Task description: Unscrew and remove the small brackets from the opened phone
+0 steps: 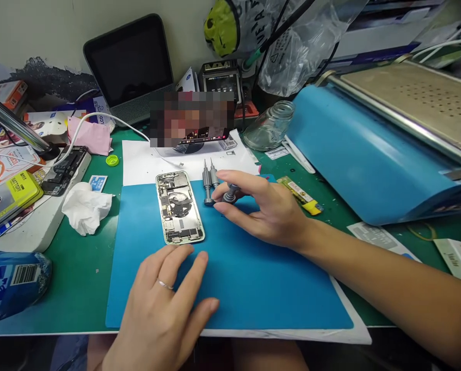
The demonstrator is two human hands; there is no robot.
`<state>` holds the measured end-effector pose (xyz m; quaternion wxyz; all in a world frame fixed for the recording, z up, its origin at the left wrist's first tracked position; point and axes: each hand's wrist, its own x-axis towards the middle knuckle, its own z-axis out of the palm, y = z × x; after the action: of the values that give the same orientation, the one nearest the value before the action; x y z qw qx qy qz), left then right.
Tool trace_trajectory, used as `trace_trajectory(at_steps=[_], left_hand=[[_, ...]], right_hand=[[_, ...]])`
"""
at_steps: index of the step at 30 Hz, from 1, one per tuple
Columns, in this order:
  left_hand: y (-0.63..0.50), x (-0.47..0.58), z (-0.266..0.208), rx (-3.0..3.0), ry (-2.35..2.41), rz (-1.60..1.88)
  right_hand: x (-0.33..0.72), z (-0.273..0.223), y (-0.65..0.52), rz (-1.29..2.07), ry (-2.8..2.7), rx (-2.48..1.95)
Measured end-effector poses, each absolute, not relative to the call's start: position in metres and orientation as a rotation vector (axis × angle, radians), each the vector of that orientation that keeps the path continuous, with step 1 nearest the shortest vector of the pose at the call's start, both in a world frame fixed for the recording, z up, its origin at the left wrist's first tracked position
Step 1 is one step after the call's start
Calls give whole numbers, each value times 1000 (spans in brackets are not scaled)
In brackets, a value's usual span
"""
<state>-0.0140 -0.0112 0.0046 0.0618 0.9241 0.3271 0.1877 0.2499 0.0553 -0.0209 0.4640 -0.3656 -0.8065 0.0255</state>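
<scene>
An opened smartphone (180, 208) lies on the blue mat (253, 293) with its inner parts showing. My left hand (164, 304), a ring on one finger, hovers just below the phone's lower edge. Its fingers are spread and hold nothing. To the right of the phone, my right hand (269, 208) pinches a small grey screwdriver (231, 194) between thumb and fingers; its tip is hidden. Beside those fingertips are two more grey precision screwdrivers, a nearer one (208, 186) and a farther one (214, 175), with their tips pointing away from me.
A blue machine (354, 159) fills the right side. At the back are a glass jar (267, 129), a dark-screened device (132, 64) and white paper (141, 165). A crumpled tissue (86, 206), a phone part (66, 170) and a blue package (14, 286) lie on the left.
</scene>
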Motion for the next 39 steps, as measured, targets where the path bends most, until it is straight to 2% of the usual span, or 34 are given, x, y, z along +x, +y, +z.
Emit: trace_trajectory(at_steps=[8, 16, 31, 39], left_hand=[[-8, -5, -7, 2998, 1014, 412], [-7, -3, -7, 2957, 1022, 380], [-15, -4, -8, 2792, 1022, 350], [-19, -12, -2, 2745, 896, 454]], right_hand=[[250, -24, 57, -103, -2043, -884], [249, -25, 62, -193, -2029, -827], [240, -39, 70, -201, -1882, -864], [242, -45, 71, -155, -1868, -926]])
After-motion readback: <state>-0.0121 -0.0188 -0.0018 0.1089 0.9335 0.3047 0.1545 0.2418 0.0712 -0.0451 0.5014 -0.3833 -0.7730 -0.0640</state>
